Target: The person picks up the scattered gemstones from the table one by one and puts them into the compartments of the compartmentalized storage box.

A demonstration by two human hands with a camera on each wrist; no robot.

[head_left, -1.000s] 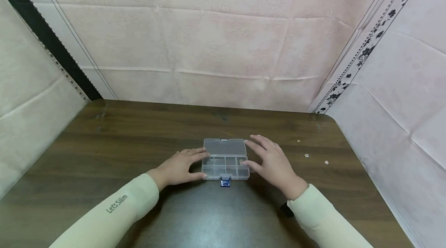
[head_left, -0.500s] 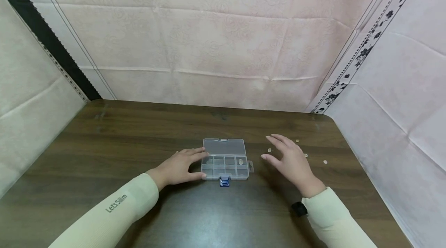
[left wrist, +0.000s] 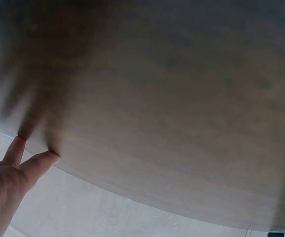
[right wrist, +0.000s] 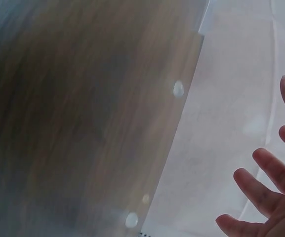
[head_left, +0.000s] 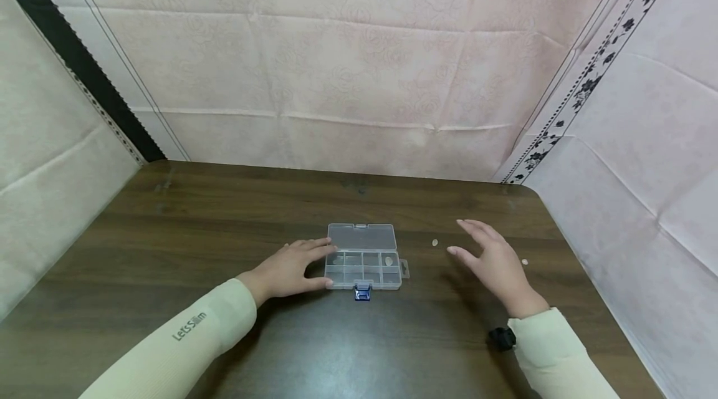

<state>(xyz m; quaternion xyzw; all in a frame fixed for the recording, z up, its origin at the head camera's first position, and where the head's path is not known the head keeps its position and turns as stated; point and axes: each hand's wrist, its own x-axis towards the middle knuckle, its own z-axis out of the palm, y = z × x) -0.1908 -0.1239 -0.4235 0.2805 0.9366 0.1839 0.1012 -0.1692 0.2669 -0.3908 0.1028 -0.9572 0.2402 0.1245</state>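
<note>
A clear plastic compartment box (head_left: 354, 277) lies on the table with its lid (head_left: 361, 237) folded back and a blue latch (head_left: 362, 293) at the front. One pale, round, button-like piece (head_left: 389, 260) is in a back right compartment. My left hand (head_left: 286, 271) rests at the box's left side, index fingertip and thumb tip on its edge. To the right of the box, my right hand (head_left: 496, 268) hovers over the table with fingers spread, holding nothing. Similar small pale pieces lie on the table: one (head_left: 434, 242) left of this hand, another (head_left: 525, 262) to its right.
In the right wrist view, pale pieces (right wrist: 179, 89) show against the brown wood table (right wrist: 83, 128). Pale cloth (head_left: 359, 75) hangs behind the table and along both sides. A clear hanging tab (head_left: 404, 269) sticks out from the box's right side.
My right hand has moved from the box's right edge to the right, leaving a piece visible on the table beside the box. It now hides two pieces seen before. My left hand stays put.
</note>
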